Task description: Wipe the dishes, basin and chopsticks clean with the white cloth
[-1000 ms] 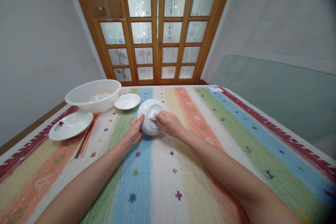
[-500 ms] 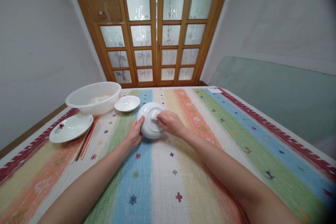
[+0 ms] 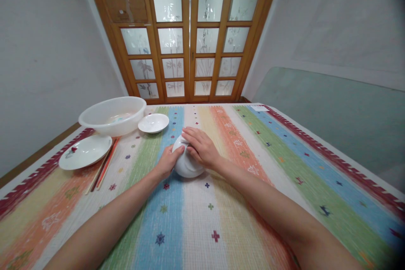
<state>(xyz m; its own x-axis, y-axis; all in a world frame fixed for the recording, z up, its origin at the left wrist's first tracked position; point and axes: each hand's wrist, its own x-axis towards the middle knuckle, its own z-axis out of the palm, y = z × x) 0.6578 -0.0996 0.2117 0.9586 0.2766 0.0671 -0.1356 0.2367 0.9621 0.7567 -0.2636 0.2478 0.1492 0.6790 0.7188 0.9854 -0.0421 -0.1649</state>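
A white bowl (image 3: 189, 166) is tipped on the striped cloth in front of me, its smooth outer side towards me. My left hand (image 3: 169, 161) is closed on its left edge, with the thumb lying over the white surface. My right hand (image 3: 202, 147) curves across the bowl's upper right part, fingers close together and thumb bent against it. Whether anything small lies under the right palm is hidden. A small white dish (image 3: 153, 122) sits a little beyond my left hand.
At the back left stands a large translucent plastic basin (image 3: 95, 120). Before it lies a white plate (image 3: 91, 150) with a red flower pattern, with several chopsticks (image 3: 103, 168) alongside. A striped tablecloth (image 3: 209, 228) covers the table; a white paper slip (image 3: 259, 109) lies at the far edge.
The bowl has tilted and come slightly nearer and to the right. My right hand has gone from a pinch at the base ring to lying across the bowl; my left still grips the edge.
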